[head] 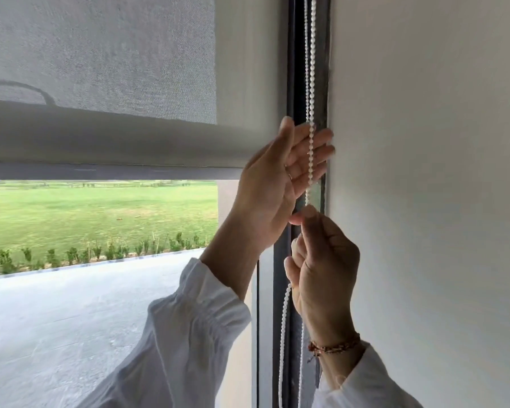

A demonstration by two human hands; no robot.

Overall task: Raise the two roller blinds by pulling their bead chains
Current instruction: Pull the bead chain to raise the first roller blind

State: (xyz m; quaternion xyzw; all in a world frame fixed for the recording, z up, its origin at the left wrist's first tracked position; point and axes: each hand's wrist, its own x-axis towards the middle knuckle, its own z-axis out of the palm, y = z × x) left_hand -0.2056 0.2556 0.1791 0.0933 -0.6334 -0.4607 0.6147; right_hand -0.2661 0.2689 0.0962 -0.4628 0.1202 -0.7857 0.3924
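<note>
white bead chain [310, 83] pinched by right hand [321, 260] fingers, left hand [280, 175] fingers spread, blind hem [112, 169] mid-window

Dark window frame [295, 69] runs vertically, right of centre. Plain white wall [424, 172] fills the scene right of the frame. Through the glass, lower left: pale grey paved surface [71, 319] nearest the window. Beyond it, a row of small green shrubs [100, 254] along the paving's far edge. Past the shrubs, a wide green lawn [100, 207] reaching to a distant, blurred line of trees. One small orange spot on the grass; cannot identify.
</note>
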